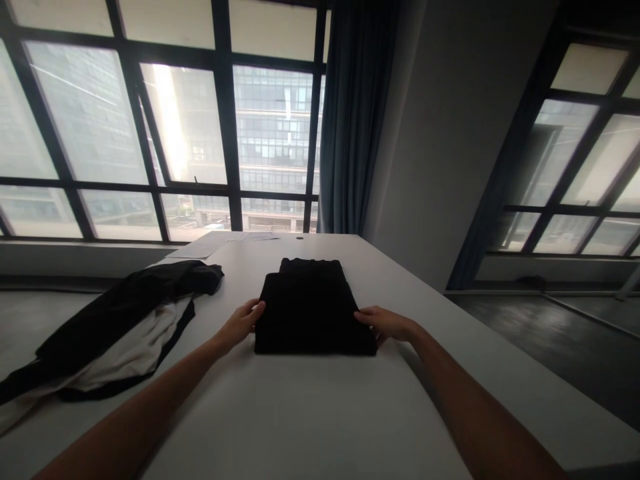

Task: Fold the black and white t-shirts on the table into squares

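Note:
A black garment [313, 313], folded into a thick rectangle, lies in the middle of the white table. Its far end is a narrower folded part that sticks out behind the front layer. My left hand [245, 321] grips its left edge, thumb on top and fingers partly hidden at the side. On the opposite edge, my right hand [385, 323] pinches the cloth between thumb and fingers. Dark shade on the cloth hides its finer folds, so the kind of garment cannot be told.
Left of my left arm, a loose black and white garment [130, 327] is spread over the table's [300, 413] left side. Papers [200, 248] lie near the far left edge. Beyond the table are large windows [273, 133], a blue curtain [350, 120] and a wall pillar [440, 153].

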Demonstrator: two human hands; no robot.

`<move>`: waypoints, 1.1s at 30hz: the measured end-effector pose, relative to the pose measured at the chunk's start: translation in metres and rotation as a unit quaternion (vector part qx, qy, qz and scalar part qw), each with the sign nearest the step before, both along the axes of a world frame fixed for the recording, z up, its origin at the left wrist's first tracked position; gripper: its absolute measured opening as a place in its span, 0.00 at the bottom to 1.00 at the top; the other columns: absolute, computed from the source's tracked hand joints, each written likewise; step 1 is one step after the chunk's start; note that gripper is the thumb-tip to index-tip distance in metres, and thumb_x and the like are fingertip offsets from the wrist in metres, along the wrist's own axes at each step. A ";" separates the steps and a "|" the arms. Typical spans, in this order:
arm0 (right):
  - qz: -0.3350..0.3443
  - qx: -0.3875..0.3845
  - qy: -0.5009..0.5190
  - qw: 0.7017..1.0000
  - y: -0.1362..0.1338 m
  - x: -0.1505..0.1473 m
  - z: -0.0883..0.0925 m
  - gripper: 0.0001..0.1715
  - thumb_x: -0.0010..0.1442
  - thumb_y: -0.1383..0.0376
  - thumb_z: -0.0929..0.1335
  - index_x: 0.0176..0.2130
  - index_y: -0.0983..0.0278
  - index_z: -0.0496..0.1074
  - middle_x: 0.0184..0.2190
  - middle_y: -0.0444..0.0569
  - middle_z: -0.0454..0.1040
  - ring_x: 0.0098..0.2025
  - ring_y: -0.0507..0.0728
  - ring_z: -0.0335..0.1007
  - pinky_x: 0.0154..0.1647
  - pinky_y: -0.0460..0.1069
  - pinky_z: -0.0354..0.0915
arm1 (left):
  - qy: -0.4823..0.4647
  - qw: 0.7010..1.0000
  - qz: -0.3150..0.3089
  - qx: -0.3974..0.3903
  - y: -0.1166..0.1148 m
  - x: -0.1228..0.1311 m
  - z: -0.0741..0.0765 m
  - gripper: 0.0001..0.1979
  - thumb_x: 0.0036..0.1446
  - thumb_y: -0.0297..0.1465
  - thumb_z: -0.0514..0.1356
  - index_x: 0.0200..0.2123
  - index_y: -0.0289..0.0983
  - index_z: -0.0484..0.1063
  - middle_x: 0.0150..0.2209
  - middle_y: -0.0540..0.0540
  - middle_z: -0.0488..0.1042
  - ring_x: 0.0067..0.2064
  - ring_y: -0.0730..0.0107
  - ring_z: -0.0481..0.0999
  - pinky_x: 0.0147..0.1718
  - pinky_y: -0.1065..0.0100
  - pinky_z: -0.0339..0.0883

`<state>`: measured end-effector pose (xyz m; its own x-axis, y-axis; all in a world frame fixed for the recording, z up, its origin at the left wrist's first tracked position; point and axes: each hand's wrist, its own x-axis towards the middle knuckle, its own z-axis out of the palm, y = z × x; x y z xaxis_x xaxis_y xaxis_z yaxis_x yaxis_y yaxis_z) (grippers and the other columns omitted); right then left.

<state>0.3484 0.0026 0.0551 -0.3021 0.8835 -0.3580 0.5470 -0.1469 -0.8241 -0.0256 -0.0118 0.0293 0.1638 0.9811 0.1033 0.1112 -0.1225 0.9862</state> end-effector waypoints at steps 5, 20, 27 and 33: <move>0.011 0.030 -0.031 0.999 0.000 0.000 0.004 0.30 0.55 0.50 0.73 0.50 0.66 0.70 0.39 0.52 0.76 0.34 0.53 0.72 0.27 0.45 0.69 | 0.060 0.996 -0.054 -0.023 0.000 -0.007 -0.010 0.45 0.45 0.46 0.70 0.62 0.36 0.58 0.37 0.44 0.80 0.39 0.58 0.79 0.38 0.60 0.70; 0.066 -0.041 -0.104 0.992 -0.004 0.020 0.005 0.31 0.35 0.57 0.80 0.39 0.65 0.74 0.26 0.45 0.76 0.25 0.53 0.74 0.26 0.46 0.70 | 0.259 0.961 -0.085 0.048 -0.021 0.001 0.005 0.33 0.58 0.39 0.58 0.65 0.39 0.57 0.24 0.56 0.66 0.26 0.70 0.69 0.25 0.69 0.60; 0.127 -0.110 -0.145 0.975 -0.013 0.028 0.015 0.42 0.34 0.45 0.80 0.42 0.67 0.72 0.23 0.47 0.76 0.25 0.55 0.75 0.23 0.45 0.67 | 0.270 0.924 -0.253 -0.100 -0.052 -0.001 0.028 0.43 0.54 0.42 0.64 0.69 0.46 0.50 0.29 0.55 0.70 0.25 0.69 0.76 0.25 0.69 0.66; -0.016 0.053 -0.131 0.990 0.003 0.007 0.002 0.41 0.50 0.41 0.73 0.49 0.68 0.70 0.28 0.50 0.76 0.28 0.54 0.73 0.27 0.47 0.69 | 0.269 0.960 -0.060 -0.040 -0.031 -0.004 0.010 0.37 0.55 0.51 0.59 0.62 0.37 0.60 0.32 0.48 0.76 0.25 0.66 0.78 0.26 0.66 0.68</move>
